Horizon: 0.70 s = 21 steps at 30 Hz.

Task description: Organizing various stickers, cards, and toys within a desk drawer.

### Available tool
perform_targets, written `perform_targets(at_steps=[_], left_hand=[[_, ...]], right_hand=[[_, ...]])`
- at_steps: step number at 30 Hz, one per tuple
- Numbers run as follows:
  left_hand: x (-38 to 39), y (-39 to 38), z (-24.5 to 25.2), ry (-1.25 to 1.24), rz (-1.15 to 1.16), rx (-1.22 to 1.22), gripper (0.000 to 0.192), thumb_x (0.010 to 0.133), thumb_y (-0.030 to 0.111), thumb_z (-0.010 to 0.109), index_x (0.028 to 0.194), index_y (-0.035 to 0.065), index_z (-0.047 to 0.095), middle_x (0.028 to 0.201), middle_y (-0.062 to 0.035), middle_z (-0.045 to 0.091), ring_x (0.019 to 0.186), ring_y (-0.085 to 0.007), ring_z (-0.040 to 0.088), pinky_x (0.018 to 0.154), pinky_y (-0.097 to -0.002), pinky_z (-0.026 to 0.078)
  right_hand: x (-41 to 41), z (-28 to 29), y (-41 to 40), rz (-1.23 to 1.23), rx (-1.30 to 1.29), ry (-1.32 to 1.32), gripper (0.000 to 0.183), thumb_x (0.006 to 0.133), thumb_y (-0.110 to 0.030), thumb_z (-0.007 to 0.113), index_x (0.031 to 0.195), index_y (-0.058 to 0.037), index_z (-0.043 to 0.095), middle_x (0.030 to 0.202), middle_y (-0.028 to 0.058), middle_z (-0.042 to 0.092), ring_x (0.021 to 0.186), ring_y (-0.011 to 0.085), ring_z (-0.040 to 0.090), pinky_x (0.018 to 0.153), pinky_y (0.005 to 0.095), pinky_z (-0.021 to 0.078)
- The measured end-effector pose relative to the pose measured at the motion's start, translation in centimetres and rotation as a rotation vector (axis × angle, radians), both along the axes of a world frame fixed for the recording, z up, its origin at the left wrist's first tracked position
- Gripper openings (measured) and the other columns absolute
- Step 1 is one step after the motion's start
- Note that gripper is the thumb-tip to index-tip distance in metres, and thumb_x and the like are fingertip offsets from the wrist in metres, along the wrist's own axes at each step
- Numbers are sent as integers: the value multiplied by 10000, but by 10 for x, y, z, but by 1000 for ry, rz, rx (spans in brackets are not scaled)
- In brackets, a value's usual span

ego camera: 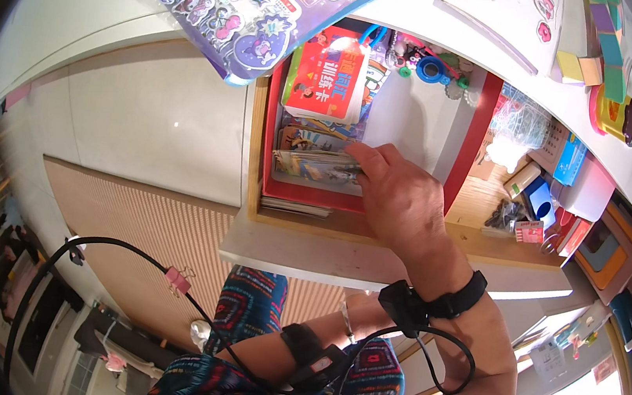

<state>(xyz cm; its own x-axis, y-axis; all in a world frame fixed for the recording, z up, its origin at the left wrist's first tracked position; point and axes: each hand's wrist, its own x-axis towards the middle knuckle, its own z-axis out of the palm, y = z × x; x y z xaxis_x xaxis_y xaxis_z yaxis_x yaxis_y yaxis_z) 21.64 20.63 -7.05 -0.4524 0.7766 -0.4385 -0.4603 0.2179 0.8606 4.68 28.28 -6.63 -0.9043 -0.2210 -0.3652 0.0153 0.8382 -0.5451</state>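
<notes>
An open wooden drawer holds a red box [473, 135] with a white inside. My right hand [402, 193] reaches into the box, its thumb and fingers at the end of a stack of cards [320, 165] near the front wall; how firmly they grip is hidden. Behind that stack lies a thick deck of red printed cards [328, 74] with a blue ring. Beads and a blue round toy [431, 69] sit in the back right corner. My left hand [367, 313] is low under the drawer front, mostly hidden behind it and the right wrist's strap device.
A sticker pack [245, 5] overhangs the drawer's back left on the white desktop. Small boxes, a blue sharpener-like item [540, 200] and a pink container [586, 186] fill the drawer's right side. A black cable [127, 243] loops at the left. Sticky notes [609, 47] lie at upper right.
</notes>
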Motion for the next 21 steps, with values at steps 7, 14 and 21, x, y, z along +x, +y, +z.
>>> perform_targets(at_steps=[7, 14, 21], left_hand=[[19, 6, -13, 392, 78, 72, 324, 644, 311, 549, 778, 30, 459, 680, -139, 457, 623, -307, 450, 536, -399, 315], [56, 6, -38, 1029, 147, 39, 350, 606, 332, 540, 758, 35, 432, 664, -148, 429, 611, -328, 433, 522, -417, 292], [53, 7, -37, 1058, 180, 56, 351, 603, 327, 540, 765, 37, 429, 664, -148, 427, 611, -327, 432, 522, -418, 291]], right_hand=[[-7, -6, -2, -302, -234, -230, 249, 774, -140, 629, 1015, -119, 569, 872, 110, 624, 804, 303, 616, 692, 388, 500], [1, -18, 15, -454, -98, -230, 188, 796, -201, 599, 945, -90, 573, 866, 136, 632, 838, 323, 611, 737, 409, 484], [4, -10, -5, -207, 1, -297, 216, 845, -293, 537, 873, -98, 623, 852, 121, 628, 803, 329, 603, 686, 415, 487]])
